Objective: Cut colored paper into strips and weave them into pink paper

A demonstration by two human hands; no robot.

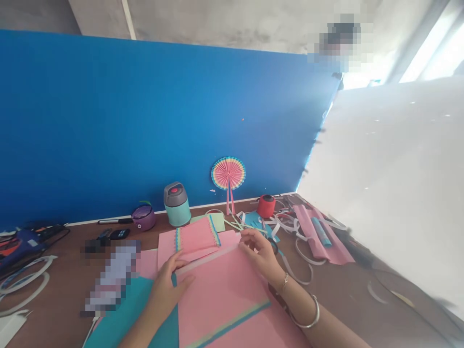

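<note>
A pink paper sheet (224, 285) lies before me, with a pale strip (210, 258) along its far edge and a yellow and blue band (232, 325) across its near end. My left hand (172, 278) rests at the sheet's far left corner, thumb on the paper and fingers apart from it. At the far right corner, my right hand (259, 251) has thumb and fingertips closed on the strip's end. Just beyond lies a pleated pink paper piece (197, 234) with blue and yellow edges. More pink paper and a teal sheet (126, 309) lie underneath.
A round pleated paper fan (228, 173) leans against the blue partition (145, 121). Along the back stand a purple pot (143, 217), a teal flask (177, 205) and a red tape roll-like object (266, 207). Paper strips, pink paper and a blue tube (321, 232) lie right.
</note>
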